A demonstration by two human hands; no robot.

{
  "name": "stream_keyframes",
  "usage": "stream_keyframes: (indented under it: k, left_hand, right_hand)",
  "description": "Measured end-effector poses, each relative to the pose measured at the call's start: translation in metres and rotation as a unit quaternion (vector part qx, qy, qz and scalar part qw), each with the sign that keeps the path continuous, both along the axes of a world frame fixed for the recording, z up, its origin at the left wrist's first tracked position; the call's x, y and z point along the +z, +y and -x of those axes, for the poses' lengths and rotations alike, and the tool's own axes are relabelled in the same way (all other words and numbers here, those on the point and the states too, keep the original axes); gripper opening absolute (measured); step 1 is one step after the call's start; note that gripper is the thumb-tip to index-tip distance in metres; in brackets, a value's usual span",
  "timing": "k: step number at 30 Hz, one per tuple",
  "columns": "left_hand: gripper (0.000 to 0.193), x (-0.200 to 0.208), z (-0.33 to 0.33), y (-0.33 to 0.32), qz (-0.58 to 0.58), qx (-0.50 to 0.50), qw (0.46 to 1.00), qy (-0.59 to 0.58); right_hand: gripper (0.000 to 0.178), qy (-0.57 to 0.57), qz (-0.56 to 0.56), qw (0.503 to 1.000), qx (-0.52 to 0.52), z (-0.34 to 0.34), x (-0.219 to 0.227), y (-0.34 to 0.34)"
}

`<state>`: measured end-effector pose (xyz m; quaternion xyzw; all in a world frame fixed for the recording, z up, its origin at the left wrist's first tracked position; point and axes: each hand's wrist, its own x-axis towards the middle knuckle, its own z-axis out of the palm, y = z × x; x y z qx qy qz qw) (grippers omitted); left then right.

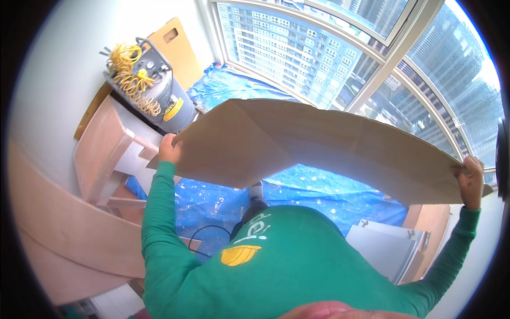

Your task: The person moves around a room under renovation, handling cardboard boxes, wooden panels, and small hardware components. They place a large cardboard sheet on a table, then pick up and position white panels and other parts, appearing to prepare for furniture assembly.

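Note:
A wide brown cardboard sheet (319,135) is stretched out between my two hands, well above the floor. It is creased left of its middle and bends along its length. My left hand (170,149) is closed on its left end, the thumb side showing. At the far right, my right hand (470,181) grips the other end, fingers wrapped over the edge. Both my arms are spread wide in green sleeves. The sheet hides part of the floor and the lower window behind it.
Blue plastic sheeting (212,212) covers the floor. At the back left stands a grey air compressor (178,109) with a coiled yellow hose (127,66). Curved wooden panels (74,223) lie at the left; white panels (380,247) are at the right. Large windows (287,50) line the far side.

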<state>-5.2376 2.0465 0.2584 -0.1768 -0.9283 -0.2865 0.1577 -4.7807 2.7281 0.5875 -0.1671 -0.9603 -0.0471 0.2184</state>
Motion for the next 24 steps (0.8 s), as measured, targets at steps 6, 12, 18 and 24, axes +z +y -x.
stream_keyframes:
  k: [6,12,18,24]
  left_hand:
    - [0.019,0.0,0.156,0.059,0.012,-0.099,0.995,0.005]
    - [0.021,0.002,0.3,0.124,0.064,-0.175,0.981,0.049]
    - [0.021,0.021,0.414,0.215,0.132,-0.192,0.971,0.062]
    - [0.024,0.045,0.521,0.272,0.197,-0.181,0.962,0.06]
  right_hand:
    - [0.029,-0.169,0.023,0.983,-0.068,0.088,-0.076,0.041]
    - [0.023,-0.182,0.064,0.973,-0.125,0.133,-0.188,0.09]
    - [0.02,-0.172,0.094,0.972,-0.127,0.214,-0.266,0.151]
    - [0.018,-0.174,0.124,0.967,-0.14,0.304,-0.294,0.208]
